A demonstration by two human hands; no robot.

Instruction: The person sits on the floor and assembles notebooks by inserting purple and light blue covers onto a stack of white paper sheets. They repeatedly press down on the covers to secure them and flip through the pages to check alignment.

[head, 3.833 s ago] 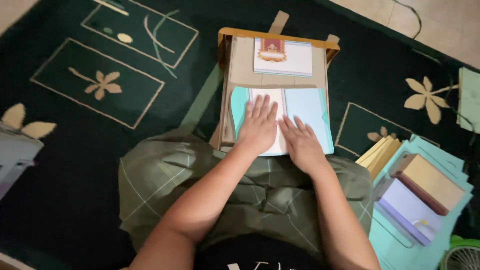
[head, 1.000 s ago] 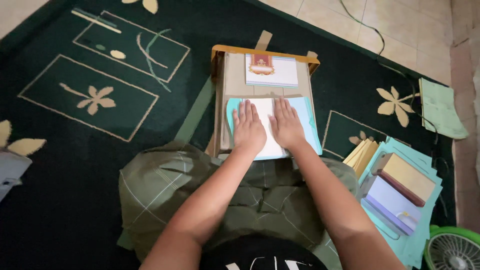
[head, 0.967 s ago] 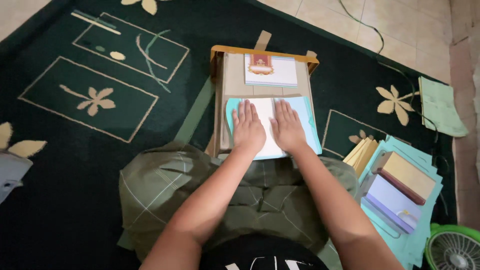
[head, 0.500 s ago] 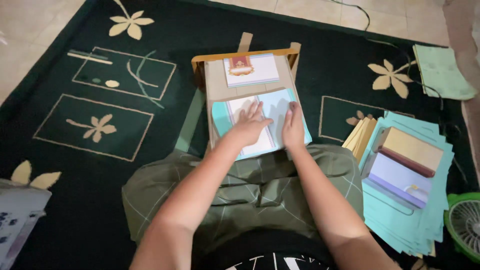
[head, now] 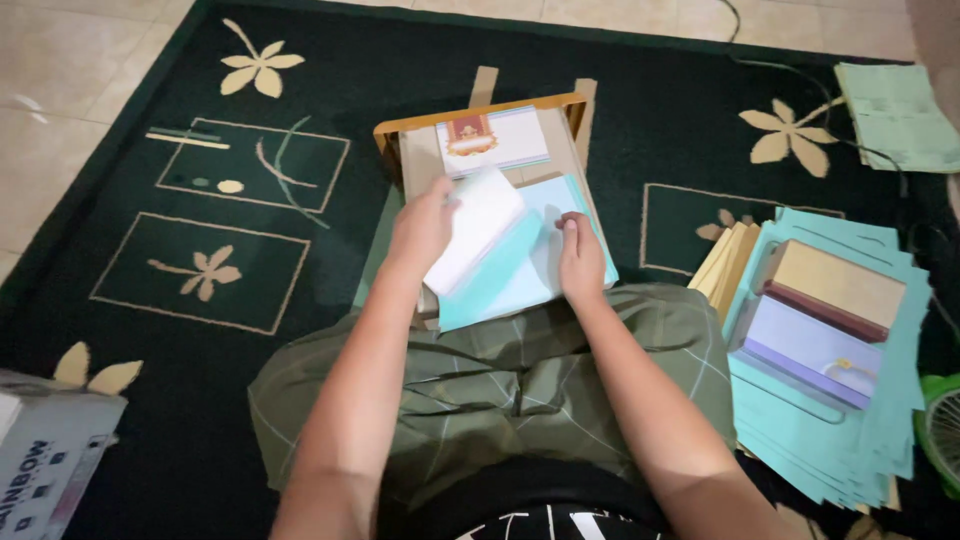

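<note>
I sit on a dark green rug with a small wooden board point(head: 480, 105) in front of my knees. My left hand point(head: 422, 226) lifts a folded white sheet point(head: 478, 236) with a light blue cover under it, tilted up off the board. My right hand point(head: 580, 258) presses flat with its fingers on a light blue sheet point(head: 556, 215) lying on the board. A white card with a red and gold emblem point(head: 493, 140) rests at the board's far end.
To my right lie a spread pile of light blue sheets point(head: 870, 400), a stack of cream and lilac booklets point(head: 820, 310) and some yellow folders point(head: 728, 262). A green paper point(head: 895, 115) lies far right. A cardboard box point(head: 45, 455) stands near left, a green fan point(head: 940, 430) at right.
Both hands lay flat on the open white sheet. Now my left hand has lifted and folded the white sheet upward, while my right hand stays pressing the blue sheet. The camera moved closer.
</note>
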